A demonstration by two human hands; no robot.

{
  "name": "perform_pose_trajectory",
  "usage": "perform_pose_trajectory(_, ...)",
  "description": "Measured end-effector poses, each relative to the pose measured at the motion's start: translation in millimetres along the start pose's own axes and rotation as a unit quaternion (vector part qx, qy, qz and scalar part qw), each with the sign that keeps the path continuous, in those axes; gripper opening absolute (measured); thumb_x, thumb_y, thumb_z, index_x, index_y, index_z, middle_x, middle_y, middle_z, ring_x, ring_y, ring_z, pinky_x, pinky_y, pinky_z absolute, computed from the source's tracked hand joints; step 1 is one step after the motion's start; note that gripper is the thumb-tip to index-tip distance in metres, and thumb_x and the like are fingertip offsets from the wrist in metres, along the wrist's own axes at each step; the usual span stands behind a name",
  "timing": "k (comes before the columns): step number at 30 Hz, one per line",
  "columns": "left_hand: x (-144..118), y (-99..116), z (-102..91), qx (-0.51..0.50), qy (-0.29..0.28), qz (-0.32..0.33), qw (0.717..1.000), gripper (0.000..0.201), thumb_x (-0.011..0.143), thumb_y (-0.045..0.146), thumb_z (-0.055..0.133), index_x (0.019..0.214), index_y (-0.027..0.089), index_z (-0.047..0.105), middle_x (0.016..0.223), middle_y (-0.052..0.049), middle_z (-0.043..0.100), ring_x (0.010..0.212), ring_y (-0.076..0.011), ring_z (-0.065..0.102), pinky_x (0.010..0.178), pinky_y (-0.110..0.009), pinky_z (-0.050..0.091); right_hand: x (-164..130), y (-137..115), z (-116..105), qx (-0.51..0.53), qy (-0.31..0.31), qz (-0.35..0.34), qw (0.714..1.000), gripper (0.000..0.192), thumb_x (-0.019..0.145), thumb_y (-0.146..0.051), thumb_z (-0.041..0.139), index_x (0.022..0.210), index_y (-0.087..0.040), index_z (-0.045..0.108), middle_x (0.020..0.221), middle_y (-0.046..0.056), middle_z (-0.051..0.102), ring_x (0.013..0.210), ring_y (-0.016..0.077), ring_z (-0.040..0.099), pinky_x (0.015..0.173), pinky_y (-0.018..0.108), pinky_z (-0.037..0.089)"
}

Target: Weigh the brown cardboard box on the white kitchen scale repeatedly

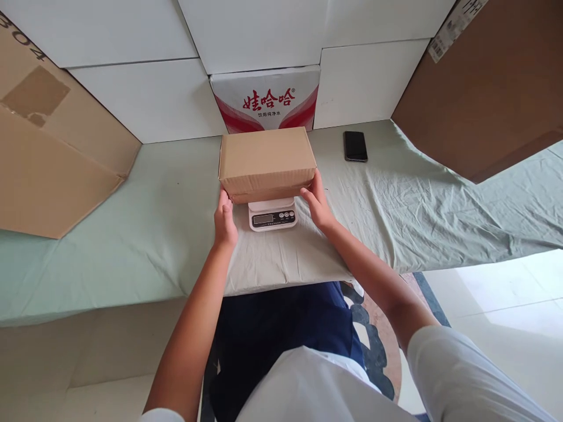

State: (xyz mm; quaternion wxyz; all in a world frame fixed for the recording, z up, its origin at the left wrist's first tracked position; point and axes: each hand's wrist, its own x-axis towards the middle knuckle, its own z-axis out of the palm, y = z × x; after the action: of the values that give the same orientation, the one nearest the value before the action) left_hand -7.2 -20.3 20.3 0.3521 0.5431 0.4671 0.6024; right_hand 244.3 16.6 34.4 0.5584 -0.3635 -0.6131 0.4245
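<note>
Between my two hands is a closed brown cardboard box (267,155), held above or on a white kitchen scale (273,220); whether it touches the scale's platform cannot be seen. My left hand (226,221) grips the box's lower left front corner, thumb at the front. At the lower right front corner, my right hand (317,202) grips with its thumb on the front face and its other fingers along the side. The scale's front panel with its display and buttons shows below the box, while the platform is mostly hidden under it.
A black phone (355,146) lies on the pale green cloth (167,223) to the right. White boxes (149,99) and a red-and-white printed carton (268,101) stand along the back. Large brown cartons flank the table, one at left (57,158) and one at right (488,88).
</note>
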Motion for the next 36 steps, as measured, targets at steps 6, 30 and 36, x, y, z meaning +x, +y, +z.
perform_pose_trajectory(6, -7, 1, -2.6, 0.008, 0.009, 0.006, 1.000, 0.088, 0.091, 0.082, 0.035, 0.161, 0.029, 0.039, 0.170, -0.003, 0.041, 0.161, -0.0271, 0.033, 0.130, -0.034, 0.031, -3, 1, 1, -0.001, 0.013, -0.010, 1.000, 0.081, 0.087, -0.071, 0.058, 0.155, -0.035, 0.035, 0.167, 0.006, 0.040, 0.153, 0.0317, 0.039, 0.132, 0.054, 0.034)
perform_pose_trajectory(30, -11, -11, -1.4, 0.023, 0.016, 0.075, 0.997, 0.088, 0.093, 0.079, 0.037, 0.162, 0.024, 0.038, 0.172, -0.010, 0.037, 0.161, -0.0293, 0.031, 0.132, -0.040, 0.028, -5, 4, 0, -0.026, 0.034, -0.030, 0.999, 0.075, 0.091, -0.076, 0.046, 0.151, -0.032, 0.038, 0.162, 0.007, 0.046, 0.154, 0.0327, 0.038, 0.132, 0.056, 0.031)
perform_pose_trajectory(36, -15, -11, -1.5, 0.029, 0.010, 0.075, 0.997, 0.089, 0.093, 0.079, 0.036, 0.163, 0.024, 0.036, 0.172, -0.011, 0.035, 0.162, -0.0299, 0.030, 0.132, -0.042, 0.027, -4, 4, 0, -0.029, 0.044, -0.027, 0.998, 0.076, 0.090, -0.076, 0.047, 0.151, -0.031, 0.038, 0.161, 0.008, 0.047, 0.155, 0.0329, 0.037, 0.133, 0.057, 0.029)
